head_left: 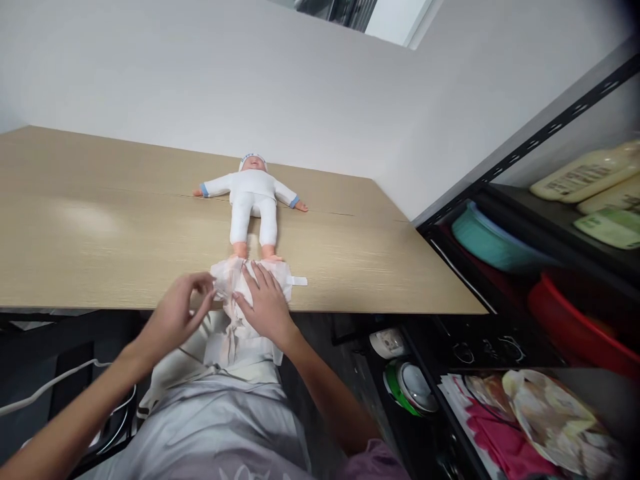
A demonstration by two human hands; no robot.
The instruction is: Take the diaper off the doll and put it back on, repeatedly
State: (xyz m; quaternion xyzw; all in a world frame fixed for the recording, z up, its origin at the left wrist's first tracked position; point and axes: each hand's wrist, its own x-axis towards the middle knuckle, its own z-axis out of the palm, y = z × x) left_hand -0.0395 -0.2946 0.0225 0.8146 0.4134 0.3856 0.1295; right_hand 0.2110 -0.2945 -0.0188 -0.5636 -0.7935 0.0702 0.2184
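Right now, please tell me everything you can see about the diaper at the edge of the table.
The diaper is white, soft and crinkled, like a disposable one, with a small white tab sticking out on its right side. It lies unfolded over the near edge of the wooden table, one end hanging down toward the person's lap, just below the doll's feet. The right hand presses flat on it; the left hand pinches its left edge.
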